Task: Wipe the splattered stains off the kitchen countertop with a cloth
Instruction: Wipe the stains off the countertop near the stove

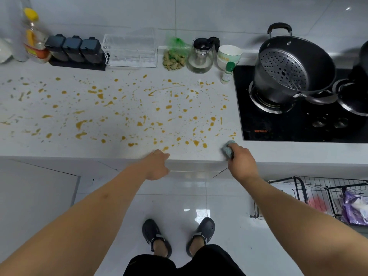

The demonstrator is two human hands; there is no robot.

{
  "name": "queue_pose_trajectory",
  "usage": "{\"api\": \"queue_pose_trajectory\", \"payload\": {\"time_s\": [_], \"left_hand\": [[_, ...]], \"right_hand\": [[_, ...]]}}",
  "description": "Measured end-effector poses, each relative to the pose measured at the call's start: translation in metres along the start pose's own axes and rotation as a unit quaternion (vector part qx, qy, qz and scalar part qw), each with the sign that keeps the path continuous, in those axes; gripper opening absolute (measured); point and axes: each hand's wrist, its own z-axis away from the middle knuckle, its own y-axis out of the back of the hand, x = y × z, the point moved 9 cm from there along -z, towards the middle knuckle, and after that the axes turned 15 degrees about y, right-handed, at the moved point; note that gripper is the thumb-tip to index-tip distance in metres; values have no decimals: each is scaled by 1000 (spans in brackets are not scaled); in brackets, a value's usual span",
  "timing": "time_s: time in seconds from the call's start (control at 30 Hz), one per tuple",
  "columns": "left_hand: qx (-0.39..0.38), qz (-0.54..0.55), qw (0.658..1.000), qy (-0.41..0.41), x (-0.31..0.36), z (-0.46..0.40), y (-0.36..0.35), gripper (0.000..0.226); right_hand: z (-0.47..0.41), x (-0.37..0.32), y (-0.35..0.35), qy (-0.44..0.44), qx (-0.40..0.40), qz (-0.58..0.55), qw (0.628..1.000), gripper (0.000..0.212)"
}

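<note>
So the white worktop is covered in orange-brown stains, scattered pretty much from the 9 o'clock edge all the way across to the black hob at 3 o'clock. The right hand has its grip clamped on a bunched-up grey-blue cloth, which sits on the worktop right at the front edge, just beside the hob's near corner and touching the closest splatters. The left hand rests at the front lip of the worktop around 6 o'clock, fingers loosely curled over the edge and holding nothing, as far as I can tell since the fingertips are a bit blurry.

Along the back wall at 12 o'clock: an oil bottle, three dark spice jars, a clear plastic box, a green net bag of ginger, a glass teapot, stacked bowls and a small green-capped bottle. A dark pot with a steamer insert sits on the hob.
</note>
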Motion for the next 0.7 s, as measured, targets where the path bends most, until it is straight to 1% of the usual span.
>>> {"api": "queue_pose_trajectory", "payload": {"time_s": [0.07, 0.1, 0.17, 0.2, 0.27, 0.33, 0.4, 0.47, 0.53, 0.6, 0.7], "left_hand": [[40, 55, 998, 14, -12, 1, 11, 64], [78, 64, 994, 34, -20, 1, 19, 57], [150, 49, 983, 97, -40, 2, 34, 47], [162, 34, 978, 126, -49, 3, 37, 45], [142, 2, 978, 155, -61, 0, 33, 44], [99, -13, 984, 149, -65, -3, 24, 51], [75, -32, 988, 132, -63, -5, 17, 58], [61, -64, 988, 123, -62, -7, 14, 61], [46, -91, 987, 121, -62, -8, 13, 64], [36, -100, 987, 119, -62, -8, 11, 66], [25, -91, 989, 115, -65, -8, 8, 69]], "right_hand": [[-1, -6, -2, -29, 7, -12, 999, 28], [-1, -14, -8, -22, -6, 2, 1000, 27], [0, -32, -26, -3, -62, 57, 996, 43], [-2, -38, -31, -2, -75, 77, 994, 48], [-10, -47, -33, 10, -79, 109, 991, 47], [-17, -58, -34, 53, -88, 137, 985, 45], [-19, -63, -37, 84, -97, 97, 987, 43], [-14, -58, -40, 86, -119, 55, 988, 47], [-12, -48, -39, 62, -136, 34, 988, 52], [-16, -37, -34, 4, -129, 3, 992, 51], [-29, -40, -37, -43, -127, 7, 991, 63]]}}
